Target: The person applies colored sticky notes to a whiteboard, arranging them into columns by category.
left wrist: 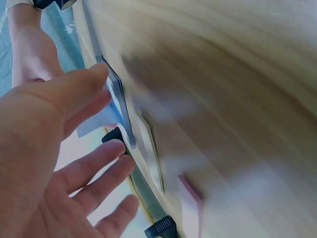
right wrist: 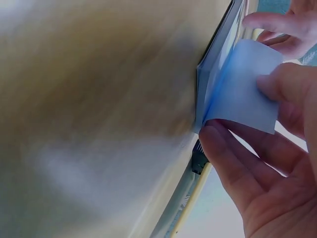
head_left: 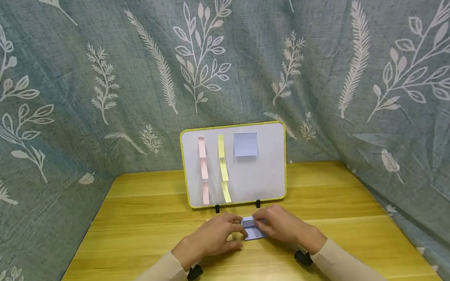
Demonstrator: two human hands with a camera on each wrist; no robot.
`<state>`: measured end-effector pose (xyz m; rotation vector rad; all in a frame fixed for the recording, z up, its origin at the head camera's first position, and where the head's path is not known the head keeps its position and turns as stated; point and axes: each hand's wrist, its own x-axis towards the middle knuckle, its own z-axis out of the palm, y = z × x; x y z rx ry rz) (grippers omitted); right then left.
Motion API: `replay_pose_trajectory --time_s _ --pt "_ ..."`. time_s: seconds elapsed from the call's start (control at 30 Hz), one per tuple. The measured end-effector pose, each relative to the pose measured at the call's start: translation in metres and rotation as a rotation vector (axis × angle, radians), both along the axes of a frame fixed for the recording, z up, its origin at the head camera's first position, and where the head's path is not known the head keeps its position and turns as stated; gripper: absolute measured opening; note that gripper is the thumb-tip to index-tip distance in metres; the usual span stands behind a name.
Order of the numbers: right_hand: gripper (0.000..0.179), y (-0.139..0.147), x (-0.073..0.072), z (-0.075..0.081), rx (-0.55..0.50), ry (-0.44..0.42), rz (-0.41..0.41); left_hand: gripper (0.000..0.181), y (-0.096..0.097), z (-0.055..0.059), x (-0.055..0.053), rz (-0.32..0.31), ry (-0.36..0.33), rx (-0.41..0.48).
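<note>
A pad of blue sticky notes (head_left: 255,234) lies on the table in front of a small whiteboard. Its top sheet (right wrist: 245,82) is lifted and bent up from the pad. My right hand (head_left: 284,226) pinches this sheet, the thumb on its face and fingers behind it. At the pad's left side is my left hand (head_left: 217,236), its thumb and index finger at the pad and the other fingers loosely spread. In the left wrist view, a yellow pad (left wrist: 151,153) and a pink pad (left wrist: 190,206) stand out beside the blue one.
The whiteboard (head_left: 269,174) stands upright on black feet (head_left: 258,204). On it are a column of pink strips (head_left: 204,167), a column of yellow strips (head_left: 223,168) and one blue square note (head_left: 245,144). A patterned curtain (head_left: 221,72) surrounds the wooden table (head_left: 144,214).
</note>
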<state>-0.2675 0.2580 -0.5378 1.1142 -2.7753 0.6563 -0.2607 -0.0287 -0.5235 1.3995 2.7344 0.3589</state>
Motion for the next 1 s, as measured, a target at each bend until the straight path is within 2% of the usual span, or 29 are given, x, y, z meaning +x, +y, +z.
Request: replay_pose_trajectory --time_s 0.1,0.2,0.37,0.5,0.7,1.0 --pt "0.014 -0.001 -0.001 -0.001 -0.047 -0.018 -0.008 0.035 0.001 0.000 0.001 -0.011 0.000 -0.043" --pt "0.014 -0.003 -0.003 -0.002 -0.079 -0.016 -0.015 0.037 0.001 0.000 0.003 -0.013 -0.004 -0.078" --pt "0.011 -0.005 -0.004 -0.004 -0.109 0.001 -0.089 0.037 0.001 -0.001 0.005 -0.015 -0.022 -0.084" --pt "0.009 -0.008 -0.007 -0.002 -0.108 0.041 -0.162 0.033 0.005 0.004 0.008 -0.007 -0.026 -0.076" --pt "0.009 -0.012 -0.014 0.000 -0.084 0.115 -0.225 0.031 0.009 0.009 0.012 0.016 -0.021 -0.063" --pt "0.011 -0.011 -0.023 0.000 -0.041 0.150 -0.295 0.032 0.012 0.014 0.007 -0.044 0.037 -0.132"
